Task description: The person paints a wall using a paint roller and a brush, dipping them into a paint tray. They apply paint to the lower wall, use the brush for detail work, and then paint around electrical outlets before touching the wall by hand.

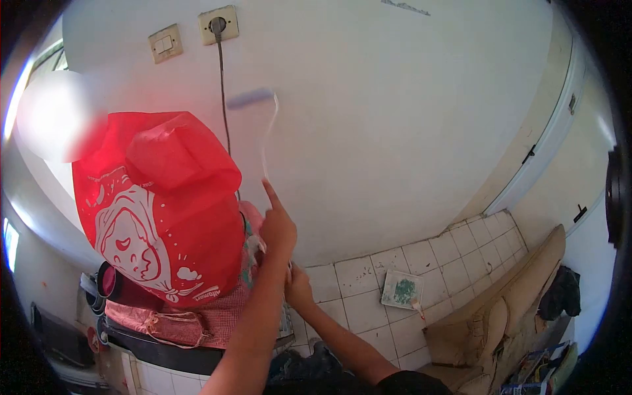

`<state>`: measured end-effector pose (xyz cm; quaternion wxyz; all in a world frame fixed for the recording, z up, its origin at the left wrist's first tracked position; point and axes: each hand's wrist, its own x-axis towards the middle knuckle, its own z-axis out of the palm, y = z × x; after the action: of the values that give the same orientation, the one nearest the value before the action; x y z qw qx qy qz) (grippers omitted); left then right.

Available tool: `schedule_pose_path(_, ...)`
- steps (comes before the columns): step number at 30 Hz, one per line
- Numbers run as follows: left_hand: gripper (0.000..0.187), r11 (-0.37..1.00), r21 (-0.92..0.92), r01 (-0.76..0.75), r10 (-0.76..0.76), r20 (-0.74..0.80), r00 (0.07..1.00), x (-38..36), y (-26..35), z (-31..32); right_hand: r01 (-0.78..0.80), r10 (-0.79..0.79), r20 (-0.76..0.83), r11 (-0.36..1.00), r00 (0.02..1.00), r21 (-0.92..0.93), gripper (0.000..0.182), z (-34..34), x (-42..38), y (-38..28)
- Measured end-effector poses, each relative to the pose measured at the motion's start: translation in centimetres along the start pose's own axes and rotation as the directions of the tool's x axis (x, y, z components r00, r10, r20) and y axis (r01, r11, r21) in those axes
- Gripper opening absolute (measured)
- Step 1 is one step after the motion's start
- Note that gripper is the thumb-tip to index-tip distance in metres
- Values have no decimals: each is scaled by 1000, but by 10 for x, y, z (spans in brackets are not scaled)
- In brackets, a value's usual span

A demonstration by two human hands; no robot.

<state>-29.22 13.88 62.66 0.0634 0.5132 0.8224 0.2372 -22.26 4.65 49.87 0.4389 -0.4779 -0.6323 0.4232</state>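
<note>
A paint roller (250, 99) with a greyish sleeve and a thin white frame is raised against the white wall (395, 131). My left hand (279, 229) is closed around its handle, index finger stretched along the frame. Lower down, my right hand (298, 288) is closed, partly hidden by my left forearm; it appears to grip the lower end of the same handle. Close to the left of my hands bulges a large red bag (178, 217) with a white printed figure. The roller sleeve looks slightly blurred.
A black cord hangs from the wall socket (219, 26), beside a light switch (164, 44). On the tiled floor (359, 276) lies a white tray (390, 299) with green residue. Folded cardboard (461, 339) leans at right. Red checked cloth (151, 322) lies under the bag.
</note>
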Motion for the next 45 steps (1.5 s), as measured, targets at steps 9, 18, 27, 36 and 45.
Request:
schedule_pose_path(9,107,984,-71,161,-140,243,960,-48,-16,73,-289,315,89,930,945,-228,46,-29,-64,50)
schedule_pose_path(18,104,999,-2,38,-38,34,999,-3,6,47,-209,261,73,887,963,-412,43,-57,2,7)
schedule_pose_path(27,118,990,137,28,-79,388,918,-78,-2,189,-371,416,-11,799,909,-473,46,-98,-84,114)
schedule_pose_path(36,116,985,-41,167,-131,448,884,-81,-6,172,-380,391,63,915,918,-135,53,-74,-93,130)
schedule_pose_path(45,104,976,-202,82,-64,95,993,-35,25,55,-155,121,156,961,980,229,51,-41,-20,74)
